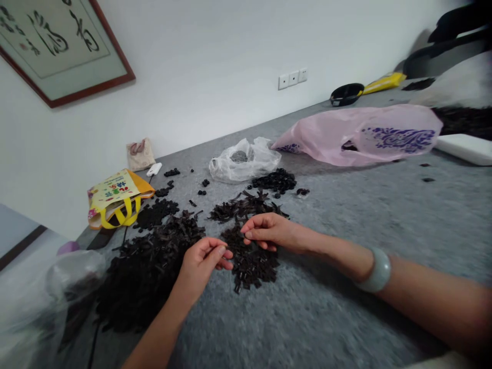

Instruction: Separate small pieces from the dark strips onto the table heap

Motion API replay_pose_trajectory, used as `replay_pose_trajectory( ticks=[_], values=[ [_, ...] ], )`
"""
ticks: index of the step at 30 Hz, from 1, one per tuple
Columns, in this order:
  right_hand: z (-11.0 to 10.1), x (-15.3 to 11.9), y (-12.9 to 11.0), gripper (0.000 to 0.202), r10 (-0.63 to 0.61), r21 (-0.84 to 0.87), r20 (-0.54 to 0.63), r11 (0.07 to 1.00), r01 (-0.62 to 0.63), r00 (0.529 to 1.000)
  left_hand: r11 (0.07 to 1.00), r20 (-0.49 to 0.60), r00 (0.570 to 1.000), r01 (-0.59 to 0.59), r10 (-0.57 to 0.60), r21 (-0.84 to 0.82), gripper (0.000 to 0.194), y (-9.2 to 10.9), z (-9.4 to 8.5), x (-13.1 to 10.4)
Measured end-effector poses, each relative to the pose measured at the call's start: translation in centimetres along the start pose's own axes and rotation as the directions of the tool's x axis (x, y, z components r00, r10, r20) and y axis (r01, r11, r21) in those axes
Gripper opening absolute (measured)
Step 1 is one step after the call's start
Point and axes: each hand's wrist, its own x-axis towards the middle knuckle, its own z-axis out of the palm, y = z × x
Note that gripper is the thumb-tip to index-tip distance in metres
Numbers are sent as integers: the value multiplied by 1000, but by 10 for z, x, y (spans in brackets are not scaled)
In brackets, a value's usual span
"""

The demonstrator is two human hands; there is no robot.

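Note:
My left hand is closed in a pinch, thumb against forefinger. Whatever sits between those fingertips is too small to make out. To its right, my right hand also pinches, and a tiny dark thing may be at its fingertips. A gap separates the two hands. Beneath them lies a pile of short, shiny dark pieces, partly hidden by my right hand. Longer dark strips are heaped just beyond. Left of my left hand spreads a large heap of black pieces. A pale bangle circles my right wrist.
Round black pieces lie beside a clear plastic bag on the grey surface. A pink plastic bag stretches behind. At left stand a yellow-handled bag and a blurred clear bag. A black bowl is near the wall.

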Motion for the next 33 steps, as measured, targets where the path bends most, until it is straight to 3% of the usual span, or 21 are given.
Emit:
replay_pose_trajectory(
  ticks=[3, 6, 13, 18, 27, 33],
  values=[
    [9, -2, 1, 29, 0, -12, 34, 1000, 1, 999, 965, 12, 994, 112, -112, -237, 25, 6, 3, -2],
    [16, -3, 3, 28, -9, -14, 67, 1000, 10, 998, 940, 13, 989, 146, -149, -308, 23, 6, 5, -2],
    [19, 0, 6, 27, -57, -79, 55, 995, 61, 997, 990, -41, 999, -2, -4, -138, 17, 1, 6, 1],
    [20, 0, 8, 25, -101, -150, 47, 983, 107, 994, 999, -54, 998, -26, 24, -28, 15, 7, 8, 0],
    [26, 0, 9, 19, -67, -213, -14, 975, 62, 998, 995, 8, 1000, 11, -11, -101, 19, 1, 15, -1],
    [28, 0, 10, 19, -68, -205, 1, 977, 67, 998, 999, -40, 998, -44, 43, -25, 21, 2, 15, 2]
  ],
)
